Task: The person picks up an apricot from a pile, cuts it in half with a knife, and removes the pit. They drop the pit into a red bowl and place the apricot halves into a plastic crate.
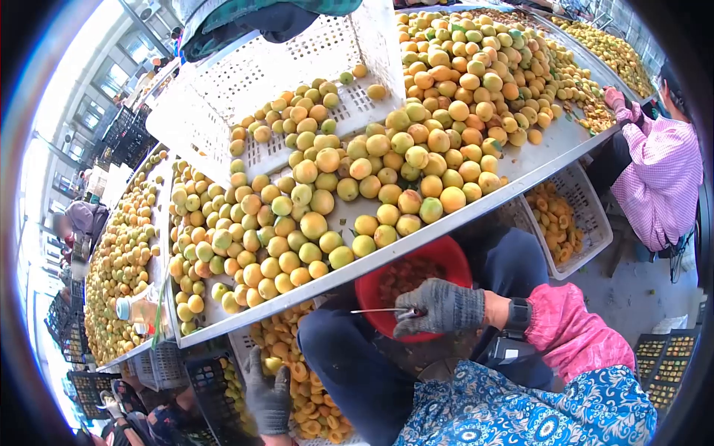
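My right hand [445, 306], in a grey knitted glove, is closed around a small thin-bladed knife [374, 310]. Its blade points left over a red bucket [462, 269] with brownish pits in it, which look like apricot stones. Down to the left, my left hand [269, 401], also gloved in grey, has its fingers and thumb apart. It is over a crate of split apricots [316, 398], and a yellow piece shows just beyond its fingertips. Whole apricots [312, 225] are heaped on the metal-edged table [372, 269] above both hands.
A white perforated crate [216, 89] lies tipped on the table, spilling apricots. Another crate [591, 223] of split fruit stands at right, near a person in a pink checked top [658, 175]. At left is a plastic bottle [141, 308]. Black crates [680, 357] sit at lower right.
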